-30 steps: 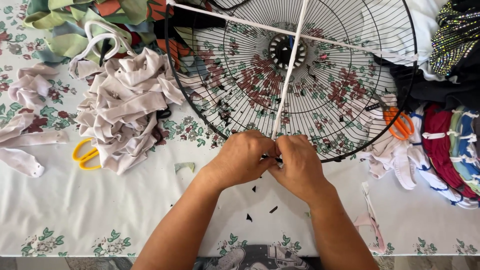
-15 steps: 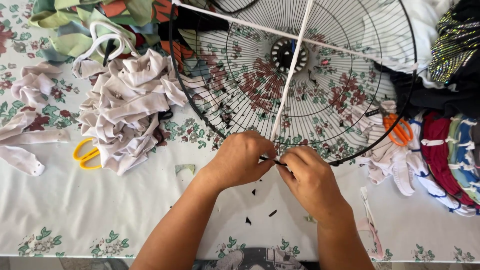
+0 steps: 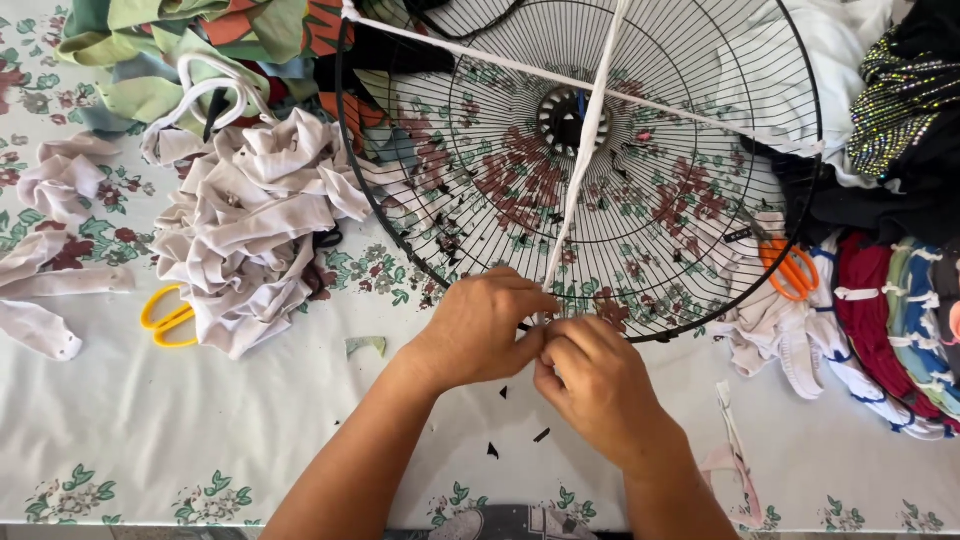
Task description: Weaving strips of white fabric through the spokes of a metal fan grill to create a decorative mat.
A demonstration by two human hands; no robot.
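Pinched soft white fabric strip [image 3: 578, 190] with both hands' fingers [image 3: 545, 335] at fan guard's [image 3: 600, 60] six o'clock rim; likely limp, light.

A: Surface under the work?
B: Table [image 3: 150, 440] covered by a white cloth with a printed pattern of red flowers and green leaves, lying smooth.

A: Table edge?
B: Runs just below the wrists, along the bottom of the view.

A: Light?
B: Bright, even; shadows soft. Walls, windows not in view.
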